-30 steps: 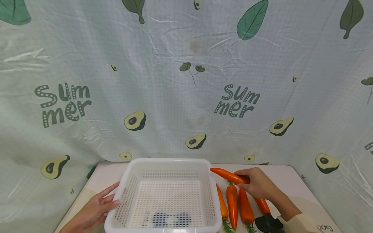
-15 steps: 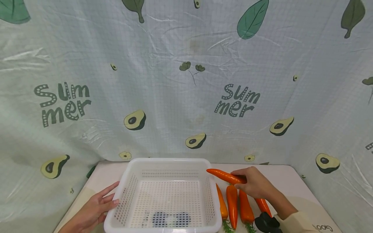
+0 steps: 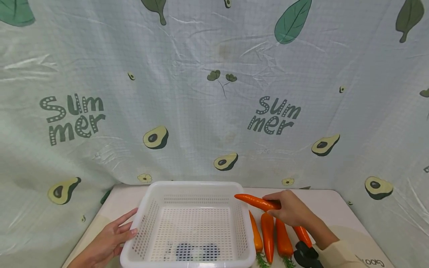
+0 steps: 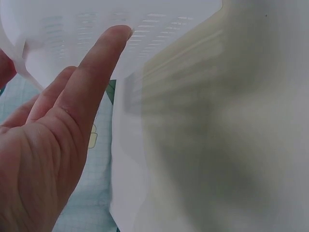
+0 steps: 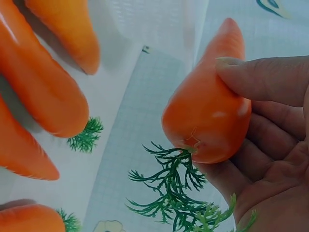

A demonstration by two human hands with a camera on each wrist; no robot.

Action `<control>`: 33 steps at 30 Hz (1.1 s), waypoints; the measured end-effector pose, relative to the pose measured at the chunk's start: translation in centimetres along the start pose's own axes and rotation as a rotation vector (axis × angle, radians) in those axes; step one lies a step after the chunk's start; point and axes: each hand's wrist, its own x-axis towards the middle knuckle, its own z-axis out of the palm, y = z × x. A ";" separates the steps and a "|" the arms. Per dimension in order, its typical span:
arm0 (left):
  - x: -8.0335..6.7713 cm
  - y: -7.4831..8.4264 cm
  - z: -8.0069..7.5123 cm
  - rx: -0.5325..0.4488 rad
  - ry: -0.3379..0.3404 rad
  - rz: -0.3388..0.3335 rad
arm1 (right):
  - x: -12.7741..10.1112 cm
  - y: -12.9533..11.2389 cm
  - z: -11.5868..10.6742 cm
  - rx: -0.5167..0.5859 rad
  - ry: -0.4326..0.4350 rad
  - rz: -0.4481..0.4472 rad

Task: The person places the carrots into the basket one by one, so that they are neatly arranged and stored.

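Note:
My right hand (image 3: 295, 210) pinches an orange toy-like carrot (image 3: 253, 201) between thumb and fingers. Its tip points left over the right rim of a white perforated basket (image 3: 197, 184). In the right wrist view green leaf fronds (image 5: 174, 188) hang from the blunt end of that carrot (image 5: 207, 116), which is off the table. My left hand (image 3: 108, 238) lies along the basket's left side. Its straight fingers touch the outer wall, as the left wrist view shows with the index finger (image 4: 96, 72); the thumb is at the rim.
Several more carrots (image 3: 267, 232) lie side by side on the table (image 3: 328, 208), right of the basket. A black strap-like object (image 3: 306, 255) is near the right forearm. Behind the table hangs a printed sheet (image 3: 187, 93) with avocados and leaves.
My right hand has moved slightly left with the carrot, bringing its tip from beside the basket's right rim to over it. The left hand and the basket have stayed put.

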 end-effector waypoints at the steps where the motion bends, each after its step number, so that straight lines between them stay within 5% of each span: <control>1: 0.0 0.0 0.0 -0.001 0.002 -0.001 | 0.0 -0.1 0.0 0.000 0.000 0.003; 33: 0.1 0.1 0.4 0.032 0.049 -0.001 | 1.7 -2.6 0.6 0.058 -0.004 -0.010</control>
